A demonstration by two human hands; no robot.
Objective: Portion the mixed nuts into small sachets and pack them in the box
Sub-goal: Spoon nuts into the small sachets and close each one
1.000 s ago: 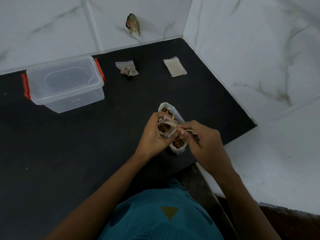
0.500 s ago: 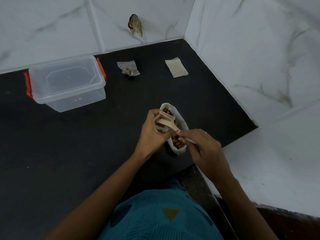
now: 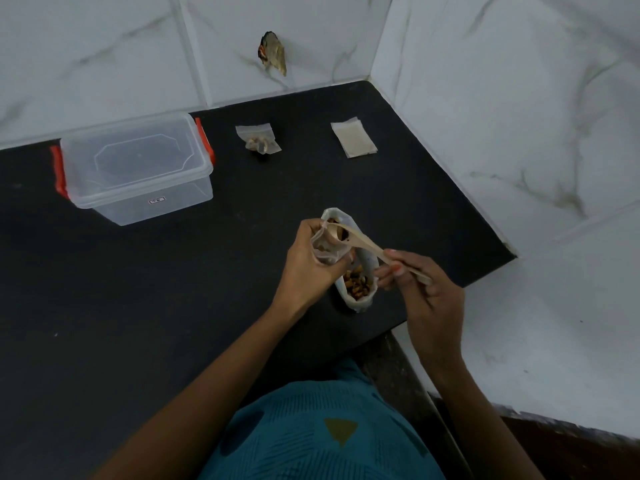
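The left hand (image 3: 308,268) has its grip pinched on a small sachet (image 3: 325,249), holding its mouth open. The right hand (image 3: 424,289) has its grip pinched on the handle of a wooden spoon (image 3: 367,245), whose bowl is at the sachet's mouth. Right behind the hands, a big bag of mixed nuts (image 3: 358,282) lies on the black bench (image 3: 138,306). A filled sachet (image 3: 258,142) and flat empty sachets (image 3: 353,138) lie near the wall. The clear box (image 3: 135,168), lid on, sits far left.
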